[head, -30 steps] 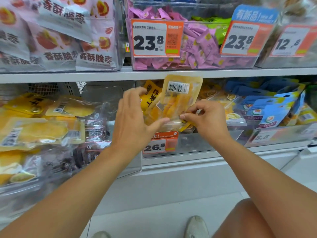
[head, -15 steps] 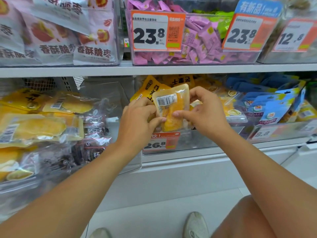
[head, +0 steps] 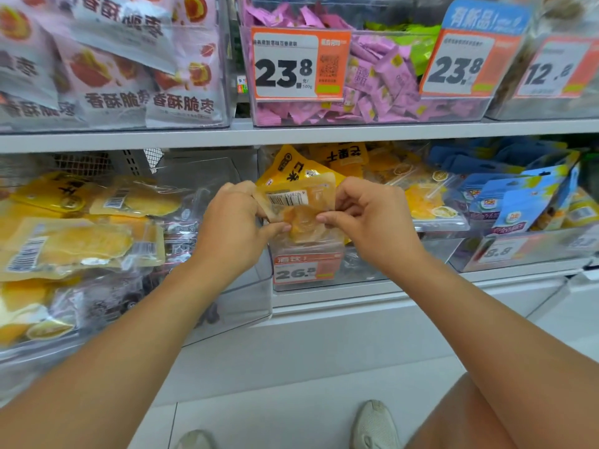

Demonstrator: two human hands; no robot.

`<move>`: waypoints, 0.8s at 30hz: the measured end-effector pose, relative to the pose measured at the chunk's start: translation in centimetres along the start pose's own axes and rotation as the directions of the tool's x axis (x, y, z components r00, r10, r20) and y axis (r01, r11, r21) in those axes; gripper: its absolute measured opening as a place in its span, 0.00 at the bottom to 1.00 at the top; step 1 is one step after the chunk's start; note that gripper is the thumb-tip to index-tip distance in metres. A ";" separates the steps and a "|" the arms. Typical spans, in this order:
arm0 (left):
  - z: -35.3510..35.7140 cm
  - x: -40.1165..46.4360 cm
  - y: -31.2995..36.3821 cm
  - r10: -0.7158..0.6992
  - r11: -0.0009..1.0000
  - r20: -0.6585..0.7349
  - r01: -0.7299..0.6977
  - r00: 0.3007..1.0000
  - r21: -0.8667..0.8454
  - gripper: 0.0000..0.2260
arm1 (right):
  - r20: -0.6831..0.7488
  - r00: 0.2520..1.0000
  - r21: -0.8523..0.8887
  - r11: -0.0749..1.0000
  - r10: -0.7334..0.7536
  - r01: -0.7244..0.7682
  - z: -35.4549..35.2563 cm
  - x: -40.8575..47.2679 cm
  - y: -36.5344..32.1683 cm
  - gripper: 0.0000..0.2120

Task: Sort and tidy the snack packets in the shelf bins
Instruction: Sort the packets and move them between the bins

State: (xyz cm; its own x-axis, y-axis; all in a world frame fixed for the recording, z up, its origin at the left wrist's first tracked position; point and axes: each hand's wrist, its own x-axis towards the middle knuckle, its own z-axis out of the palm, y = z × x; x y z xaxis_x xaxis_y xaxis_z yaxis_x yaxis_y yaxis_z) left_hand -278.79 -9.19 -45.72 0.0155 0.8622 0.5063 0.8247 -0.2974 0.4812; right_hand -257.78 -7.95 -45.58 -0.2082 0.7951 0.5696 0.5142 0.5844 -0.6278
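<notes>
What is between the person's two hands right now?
In the head view, a clear yellow snack packet with a barcode label sits between the left hand and right hand, pinched by both.

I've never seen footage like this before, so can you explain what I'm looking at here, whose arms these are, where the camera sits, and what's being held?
There is no machine here. A person wears one wide-angle camera on the head, looking forward and down, so the two bare arms reaching in from below are the person's own.

They face shop shelves of clear plastic bins. The left hand and right hand together pinch one small yellow snack packet with a barcode label, in front of a bin of similar yellow packets, priced 26.8.

To the left lie larger yellow packets. To the right is a bin of blue packets. On the upper shelf sit pink sweets, priced 23.8, and large pale bags printed with red fruit.

At the bottom you see the person's shoes on the floor.
</notes>
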 end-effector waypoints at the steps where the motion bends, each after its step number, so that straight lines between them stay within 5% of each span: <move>1: -0.5 0.0 0.0 -0.044 0.998 0.008 0.044 0.999 -0.047 0.08 | -0.014 0.999 0.001 0.999 -0.043 0.043 0.1 0.1 -0.2 0.12; 7: -1.8 -1.0 -1.3 -0.103 0.968 0.150 0.133 0.983 -0.211 0.07 | 0.112 0.993 -0.014 1.000 0.029 -0.027 1.1 0.6 0.6 0.08; 13: -0.5 -1.0 -0.5 0.020 0.993 0.050 -0.014 0.999 -0.121 0.06 | 0.320 0.921 -0.190 0.967 0.222 -0.167 -0.2 0.6 2.0 0.09; 19: 2.2 0.0 0.8 -0.205 0.941 0.040 0.186 0.978 0.282 0.10 | 0.331 0.889 -0.436 0.887 0.316 -0.153 -0.2 0.6 1.1 0.04; 24: 0.1 -0.7 1.3 -0.128 0.980 0.131 0.105 0.983 0.167 0.08 | 0.363 0.862 -0.594 0.801 0.354 -0.078 -2.1 -0.7 0.7 0.10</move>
State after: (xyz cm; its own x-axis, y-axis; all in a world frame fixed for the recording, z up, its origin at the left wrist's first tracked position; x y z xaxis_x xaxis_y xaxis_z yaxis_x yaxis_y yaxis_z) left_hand -277.63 -10.12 -45.54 -0.0164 0.9393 0.3426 0.9046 -0.1321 0.4054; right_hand -255.55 -8.44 -45.28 -0.2996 0.9510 0.0764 0.9223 0.3092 -0.2320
